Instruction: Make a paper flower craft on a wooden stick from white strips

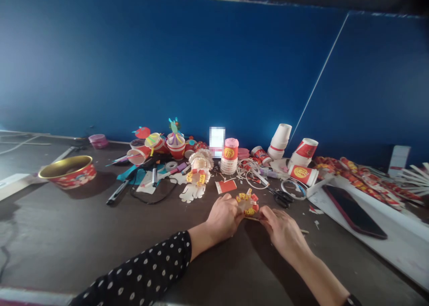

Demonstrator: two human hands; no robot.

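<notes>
My left hand point(225, 216), fingers curled together, grips the left side of a small red, yellow and white paper piece point(247, 203) just above the dark table point(174, 261). On the piece's right, my right hand point(279, 228) has its thumb and fingers pinched on a thin pale stick point(252, 218), which runs under the piece between the hands. A red card point(225, 186) lies beyond my left hand. Behind and to the left stands a white paper figure point(200, 174) with yellow and red parts.
A red and gold bowl point(69, 174) is at the left. Black scissors point(282, 198) lie beyond my right hand. A phone point(354, 211) rests on a white tray point(398, 252) at the right. Paper cups, including a pink-topped stack point(229, 156), markers and scraps line the blue wall point(167, 64).
</notes>
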